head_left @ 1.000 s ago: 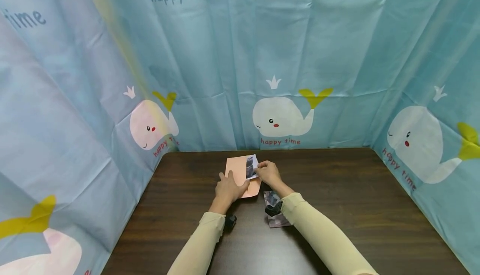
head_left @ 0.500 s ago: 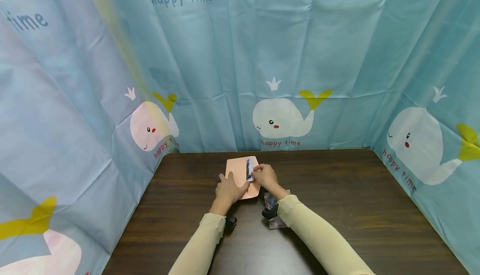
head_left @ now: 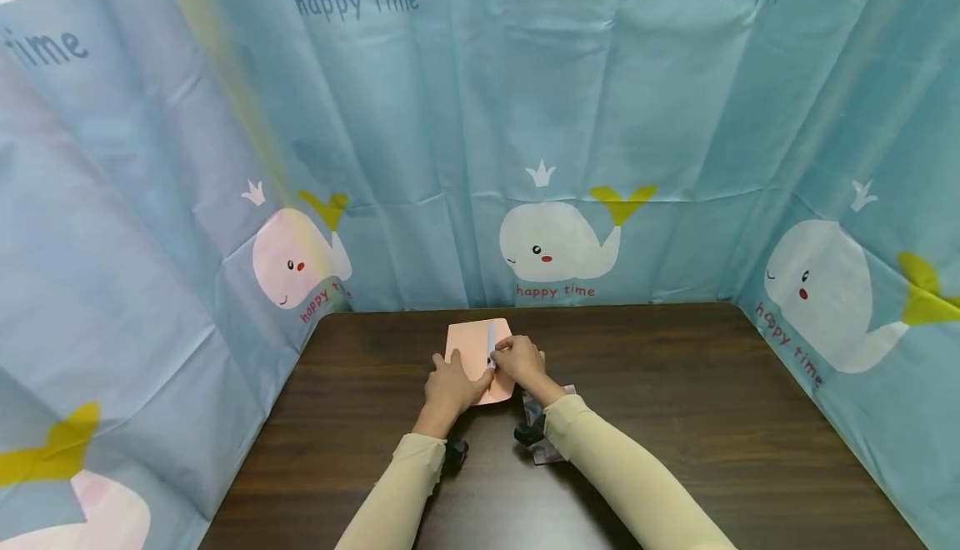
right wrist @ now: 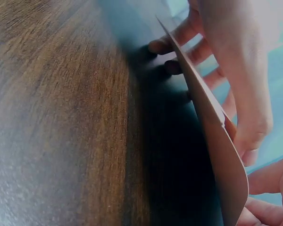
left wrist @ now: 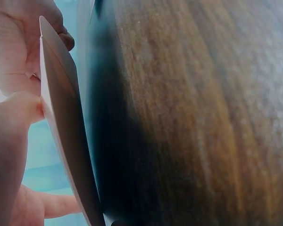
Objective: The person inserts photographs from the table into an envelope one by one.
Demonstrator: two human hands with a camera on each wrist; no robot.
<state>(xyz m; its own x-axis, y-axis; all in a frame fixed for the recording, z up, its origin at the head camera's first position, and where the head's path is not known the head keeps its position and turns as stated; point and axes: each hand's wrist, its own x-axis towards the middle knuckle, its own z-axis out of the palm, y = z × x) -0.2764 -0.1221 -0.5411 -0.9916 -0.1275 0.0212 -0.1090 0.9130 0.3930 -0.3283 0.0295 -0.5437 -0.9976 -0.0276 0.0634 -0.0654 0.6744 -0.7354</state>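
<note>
A peach envelope is tilted just over the dark table. My left hand grips it from the left side, thumb across the front and several fingertips curled beneath its edge in the right wrist view. From the right, my right hand pinches a small photo at the envelope's opening. Only a narrow pale strip of that photo shows; the envelope covers the rest. In the left wrist view the envelope's underside faces the tabletop, with the right hand above.
Another photo lies on the wooden table, partly covered by the right wrist and its black camera. A blue curtain with whale prints stands behind the table and along both sides.
The right hand has moved left, and the photo has slid further into the envelope, so its picture shrinks to a strip. The left hand keeps its grip. The head view has shifted slightly.
</note>
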